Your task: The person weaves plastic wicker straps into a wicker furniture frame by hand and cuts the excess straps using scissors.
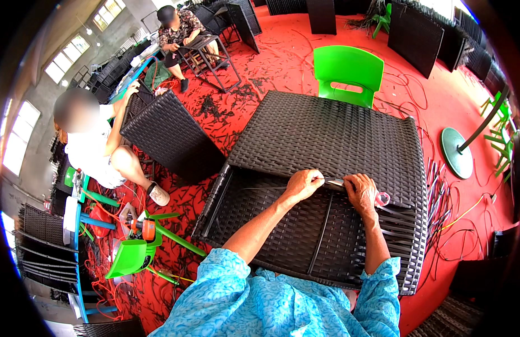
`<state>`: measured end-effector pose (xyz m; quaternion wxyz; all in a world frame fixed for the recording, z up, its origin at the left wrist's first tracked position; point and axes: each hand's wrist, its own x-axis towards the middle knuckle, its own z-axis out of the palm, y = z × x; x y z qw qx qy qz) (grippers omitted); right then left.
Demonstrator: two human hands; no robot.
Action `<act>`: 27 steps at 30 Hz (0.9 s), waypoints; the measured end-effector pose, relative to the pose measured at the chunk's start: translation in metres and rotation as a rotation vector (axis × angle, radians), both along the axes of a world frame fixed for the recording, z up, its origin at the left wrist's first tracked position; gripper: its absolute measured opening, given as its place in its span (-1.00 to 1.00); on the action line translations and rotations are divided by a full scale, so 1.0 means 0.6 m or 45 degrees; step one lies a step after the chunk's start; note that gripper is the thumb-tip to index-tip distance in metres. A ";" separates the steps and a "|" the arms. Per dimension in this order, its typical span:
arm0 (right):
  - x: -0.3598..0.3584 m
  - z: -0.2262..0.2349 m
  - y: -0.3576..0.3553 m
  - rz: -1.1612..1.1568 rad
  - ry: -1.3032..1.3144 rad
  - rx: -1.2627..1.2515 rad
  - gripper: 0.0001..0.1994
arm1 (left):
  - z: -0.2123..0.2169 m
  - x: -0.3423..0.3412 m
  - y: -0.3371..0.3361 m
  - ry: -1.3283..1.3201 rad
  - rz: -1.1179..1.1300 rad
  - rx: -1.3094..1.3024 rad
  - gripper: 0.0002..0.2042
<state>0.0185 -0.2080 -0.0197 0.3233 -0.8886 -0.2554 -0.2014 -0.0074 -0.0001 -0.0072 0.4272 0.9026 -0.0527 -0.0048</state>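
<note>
In front of me lies a black woven wicker panel (333,129), its upper sheet ending in an edge across the middle. Below that edge a lower woven surface (282,236) shows, crossed by a thin dark rod. My left hand (304,185) is closed in a pinch on a dark wicker strip (263,187) trailing left. Close by, my right hand (361,194) is bent over the panel's edge, with a small shiny flat piece (337,182) at its fingertips; its exact kind is unclear. A pink-and-clear ring (382,198) sits beside the right wrist. Loose strips (398,230) fan out right of that arm.
A green chair (348,73) stands beyond the panel. At left, a seated person (97,140) handles another woven panel (173,135); a second person (181,39) works farther back. A green stool (130,258) bears an orange-black power tool (143,226). Cords and scraps litter the red floor.
</note>
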 end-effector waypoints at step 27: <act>0.013 -0.011 -0.005 -0.007 -0.072 0.106 -0.95 | 0.060 0.040 0.026 0.089 0.038 0.211 -0.87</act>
